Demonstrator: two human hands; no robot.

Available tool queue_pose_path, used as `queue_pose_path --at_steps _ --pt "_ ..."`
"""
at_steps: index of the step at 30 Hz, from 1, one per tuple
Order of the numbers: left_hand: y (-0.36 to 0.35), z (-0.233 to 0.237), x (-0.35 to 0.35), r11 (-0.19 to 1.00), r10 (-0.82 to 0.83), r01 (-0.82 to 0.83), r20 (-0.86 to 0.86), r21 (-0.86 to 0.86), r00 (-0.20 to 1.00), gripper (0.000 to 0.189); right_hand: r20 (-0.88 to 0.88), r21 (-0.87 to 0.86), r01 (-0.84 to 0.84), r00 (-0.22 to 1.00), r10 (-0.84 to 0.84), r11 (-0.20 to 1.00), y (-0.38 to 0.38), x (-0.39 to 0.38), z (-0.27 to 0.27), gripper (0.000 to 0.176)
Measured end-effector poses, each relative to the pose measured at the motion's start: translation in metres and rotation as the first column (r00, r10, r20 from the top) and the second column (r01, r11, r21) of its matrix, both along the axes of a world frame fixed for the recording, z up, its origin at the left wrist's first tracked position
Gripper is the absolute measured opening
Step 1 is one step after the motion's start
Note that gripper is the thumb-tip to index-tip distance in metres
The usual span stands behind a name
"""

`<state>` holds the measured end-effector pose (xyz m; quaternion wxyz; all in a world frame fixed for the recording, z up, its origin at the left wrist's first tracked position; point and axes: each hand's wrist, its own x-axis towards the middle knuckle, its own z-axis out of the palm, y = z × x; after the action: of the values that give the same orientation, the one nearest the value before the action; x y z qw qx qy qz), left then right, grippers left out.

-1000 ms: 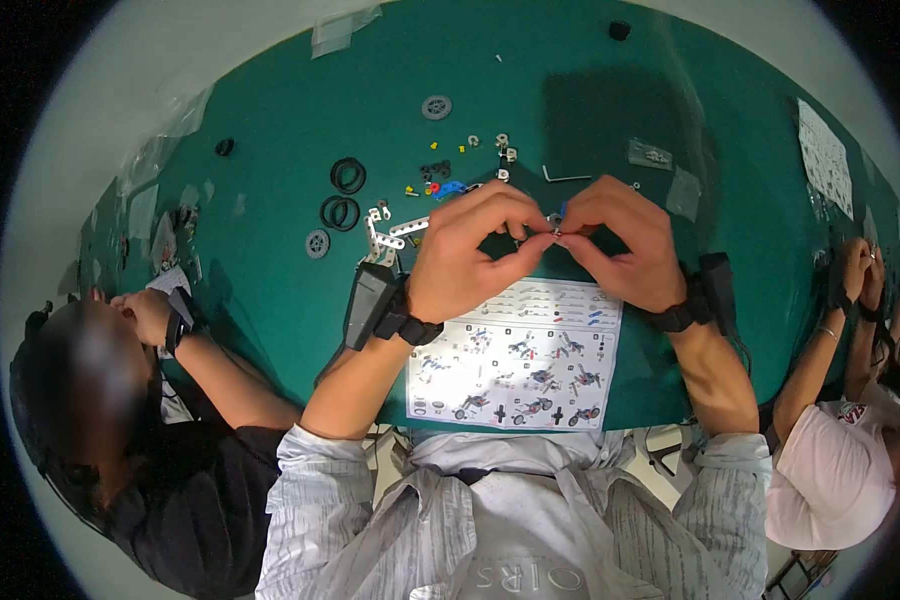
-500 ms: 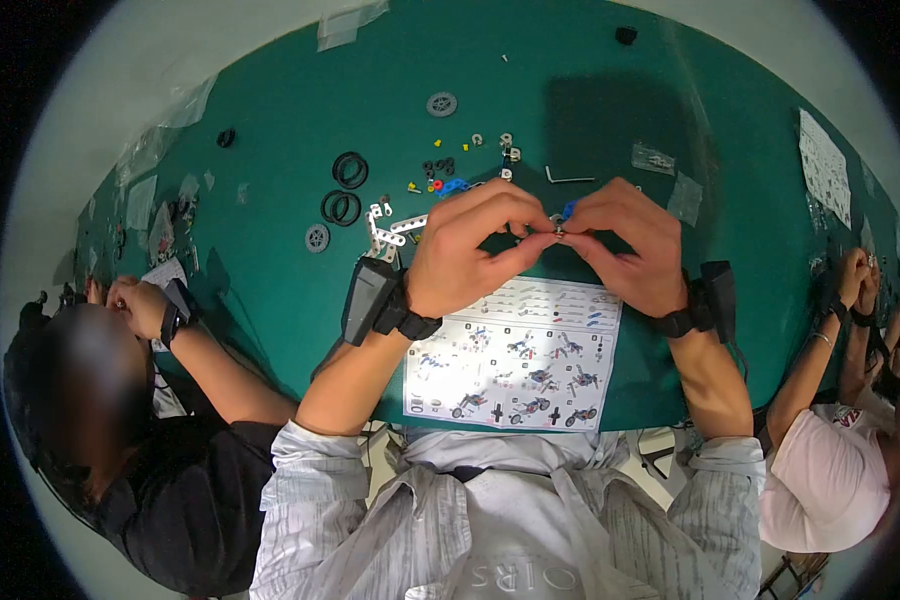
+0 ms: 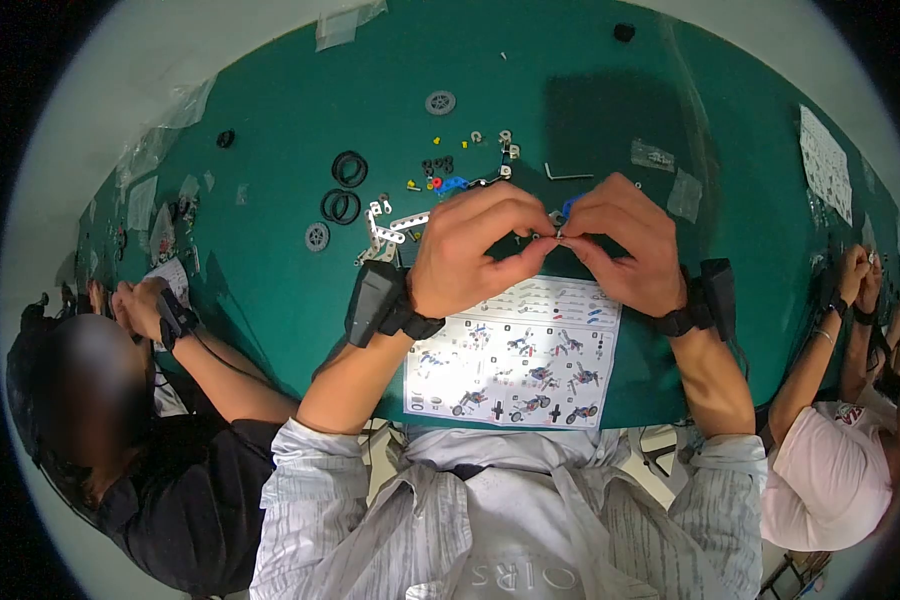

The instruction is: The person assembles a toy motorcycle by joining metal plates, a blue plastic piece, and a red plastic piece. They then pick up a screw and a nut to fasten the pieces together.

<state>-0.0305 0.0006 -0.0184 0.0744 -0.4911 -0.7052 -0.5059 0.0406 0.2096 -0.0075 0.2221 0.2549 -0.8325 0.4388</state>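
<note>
Above the instruction sheet [image 3: 510, 360], my left hand [image 3: 478, 245] and my right hand [image 3: 625, 245] meet with thumbs and index fingers pinched together. A small silvery metal piece [image 3: 559, 229] shows between the two pinches; its exact kind I cannot make out. Just behind it, by my right fingertips, a blue part [image 3: 568, 207] peeks out. White perforated strips [image 3: 408, 222] lie left of my left hand, partly covered by it. Beyond that hand are a blue perforated piece [image 3: 452, 184] and a red ring.
Black rubber tires [image 3: 349, 169] and a grey wheel [image 3: 317, 237] lie to the left, another grey wheel [image 3: 440, 103] farther back. A hex key [image 3: 569, 177] and plastic bags [image 3: 653, 154] are behind my right hand. People work at both sides of the green table [image 3: 300, 110].
My hands stay pinched together at nearly the same spot, with only slight finger shifts. At the left, the neighbouring person's head and hands have moved slightly.
</note>
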Motion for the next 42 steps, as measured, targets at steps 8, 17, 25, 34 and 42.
queue_pose_path --at_steps 8,17,25,34,42 --pt "0.0007 0.0031 0.0012 0.998 0.065 -0.066 -0.179 0.002 0.982 0.024 -0.052 0.033 -0.002 0.999 0.004 0.999 0.0003 -0.0021 -0.0008 0.026" --pt "0.0012 -0.0018 0.0003 0.997 0.071 -0.068 -0.104 0.032 0.992 0.027 -0.021 -0.002 0.034 0.999 -0.034 0.999 -0.0044 0.0011 0.002 0.026" --pt "-0.0003 0.005 0.0025 1.0 0.003 -0.004 0.021 0.031 1.0 0.023 -0.01 -0.01 0.012 1.0 -0.012 1.0 -0.0011 0.0 0.0008 0.024" --pt "-0.0007 0.0054 0.0031 1.0 0.002 -0.004 0.071 0.031 0.997 0.019 0.08 -0.153 0.011 0.997 0.002 0.988 -0.0018 0.0005 -0.0017 0.02" --pt "-0.0011 0.0049 0.003 0.999 -0.01 0.006 0.102 0.039 0.995 0.021 0.075 -0.18 0.011 0.997 0.003 0.984 -0.0017 0.0013 -0.0039 0.02"
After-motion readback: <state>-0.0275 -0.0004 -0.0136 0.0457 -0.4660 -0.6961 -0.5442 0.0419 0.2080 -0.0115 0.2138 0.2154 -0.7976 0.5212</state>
